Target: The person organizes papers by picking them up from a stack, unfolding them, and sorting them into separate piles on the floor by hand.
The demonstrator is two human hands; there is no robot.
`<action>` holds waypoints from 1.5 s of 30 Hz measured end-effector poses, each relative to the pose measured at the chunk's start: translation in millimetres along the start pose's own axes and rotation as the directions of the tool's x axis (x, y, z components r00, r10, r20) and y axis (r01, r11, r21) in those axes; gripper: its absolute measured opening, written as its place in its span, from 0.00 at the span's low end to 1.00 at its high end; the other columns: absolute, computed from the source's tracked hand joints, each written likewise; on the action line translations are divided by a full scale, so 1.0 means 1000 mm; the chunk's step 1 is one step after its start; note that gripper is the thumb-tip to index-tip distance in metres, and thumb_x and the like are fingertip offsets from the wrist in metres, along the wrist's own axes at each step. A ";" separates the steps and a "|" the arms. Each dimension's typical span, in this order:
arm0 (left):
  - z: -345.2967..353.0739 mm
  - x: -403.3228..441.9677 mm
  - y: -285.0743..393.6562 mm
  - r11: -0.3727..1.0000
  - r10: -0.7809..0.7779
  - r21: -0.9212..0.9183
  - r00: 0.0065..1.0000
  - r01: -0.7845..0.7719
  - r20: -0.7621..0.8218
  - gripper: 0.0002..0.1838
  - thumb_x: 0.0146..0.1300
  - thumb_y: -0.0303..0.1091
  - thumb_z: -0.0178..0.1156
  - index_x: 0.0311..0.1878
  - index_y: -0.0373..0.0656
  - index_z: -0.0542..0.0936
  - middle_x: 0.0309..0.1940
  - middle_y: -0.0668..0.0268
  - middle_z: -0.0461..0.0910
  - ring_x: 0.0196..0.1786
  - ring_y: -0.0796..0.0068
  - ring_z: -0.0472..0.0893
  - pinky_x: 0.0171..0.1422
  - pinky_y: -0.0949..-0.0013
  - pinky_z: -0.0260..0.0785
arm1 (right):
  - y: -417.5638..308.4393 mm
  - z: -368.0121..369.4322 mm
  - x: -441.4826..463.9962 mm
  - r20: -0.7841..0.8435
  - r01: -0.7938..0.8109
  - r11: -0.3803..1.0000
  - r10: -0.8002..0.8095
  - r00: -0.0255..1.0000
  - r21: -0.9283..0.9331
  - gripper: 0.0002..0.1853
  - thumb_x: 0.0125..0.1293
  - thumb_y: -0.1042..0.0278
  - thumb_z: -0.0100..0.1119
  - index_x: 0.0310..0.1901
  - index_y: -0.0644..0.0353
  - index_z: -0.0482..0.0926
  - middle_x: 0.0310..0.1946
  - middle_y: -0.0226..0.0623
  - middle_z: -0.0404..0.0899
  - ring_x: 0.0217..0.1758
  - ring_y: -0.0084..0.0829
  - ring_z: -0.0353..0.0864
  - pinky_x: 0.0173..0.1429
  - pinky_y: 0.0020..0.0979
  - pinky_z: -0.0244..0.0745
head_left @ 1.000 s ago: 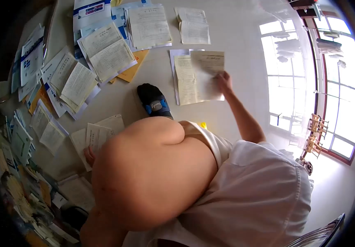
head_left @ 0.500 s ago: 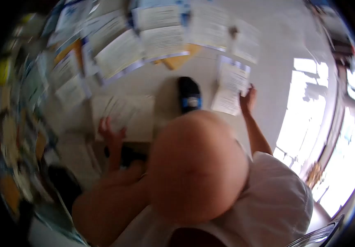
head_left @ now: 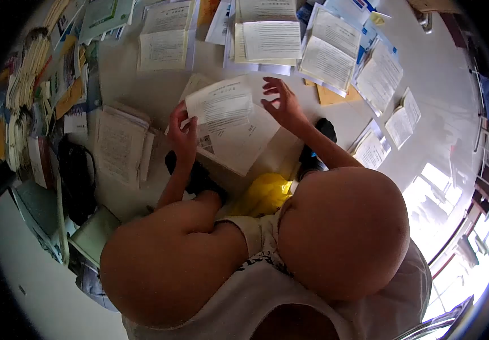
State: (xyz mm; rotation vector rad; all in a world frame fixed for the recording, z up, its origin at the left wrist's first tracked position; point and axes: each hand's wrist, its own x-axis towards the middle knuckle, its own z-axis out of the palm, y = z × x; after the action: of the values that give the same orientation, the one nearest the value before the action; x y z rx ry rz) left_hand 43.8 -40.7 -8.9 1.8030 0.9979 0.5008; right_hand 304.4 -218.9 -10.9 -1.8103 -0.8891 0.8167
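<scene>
My left hand [head_left: 183, 133] pinches the left edge of a printed sheet of paper [head_left: 221, 105]. The sheet is raised a little over a larger pale paper [head_left: 236, 148], which lies on the floor between my feet and has a small dark printed picture near its left side. Just past the sheet's right edge, my right hand [head_left: 285, 105] hovers with thumb and fingers apart and nothing in them. A yellow plastic bag [head_left: 264, 192] lies below the papers, between my legs.
Printed papers [head_left: 272, 42] lie in an arc across the floor, some on an orange envelope [head_left: 332, 96]. A stack of papers [head_left: 121, 144] sits at left, beside a black bag [head_left: 76, 178]. Bundled files [head_left: 26, 85] crowd the far left. Dark shoes [head_left: 196, 178] flank the central papers.
My view has turned. My right hand has left the small printed papers at right and come to the centre. My left hand, earlier over the pale paper, now holds up a printed sheet.
</scene>
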 end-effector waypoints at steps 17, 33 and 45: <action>0.014 -0.004 -0.005 0.966 -0.142 -0.206 0.987 0.154 0.075 0.26 0.65 0.23 0.66 0.67 0.42 0.72 0.61 0.61 0.74 0.62 0.64 0.77 0.62 0.61 0.77 | 0.011 0.037 0.007 0.009 -0.135 0.986 0.135 0.991 0.098 0.23 0.64 0.80 0.64 0.61 0.61 0.78 0.51 0.41 0.78 0.51 0.32 0.85 0.52 0.31 0.85; 0.014 -0.019 0.001 0.992 0.115 -0.080 0.932 -0.093 0.343 0.13 0.54 0.20 0.72 0.36 0.38 0.75 0.68 0.53 0.75 0.71 0.52 0.74 0.71 0.57 0.68 | -0.003 0.012 -0.004 0.010 0.252 0.954 -0.254 0.967 -0.163 0.28 0.50 0.83 0.67 0.56 0.56 0.79 0.63 0.44 0.73 0.69 0.48 0.72 0.71 0.43 0.72; 0.022 -0.028 -0.020 0.994 -0.016 -0.103 0.965 0.044 0.260 0.52 0.59 0.38 0.75 0.78 0.38 0.52 0.70 0.52 0.65 0.73 0.55 0.67 0.74 0.53 0.65 | -0.007 -0.003 -0.008 0.097 0.380 0.888 -0.367 0.925 -0.261 0.19 0.48 0.80 0.71 0.44 0.53 0.84 0.73 0.40 0.68 0.77 0.46 0.63 0.74 0.49 0.63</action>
State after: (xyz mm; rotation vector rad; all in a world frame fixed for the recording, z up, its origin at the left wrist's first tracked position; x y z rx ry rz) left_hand 34.9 -71.8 -33.6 1.7025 0.8007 0.2850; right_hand 301.4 -225.2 -1.6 -1.7744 -1.3879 0.5047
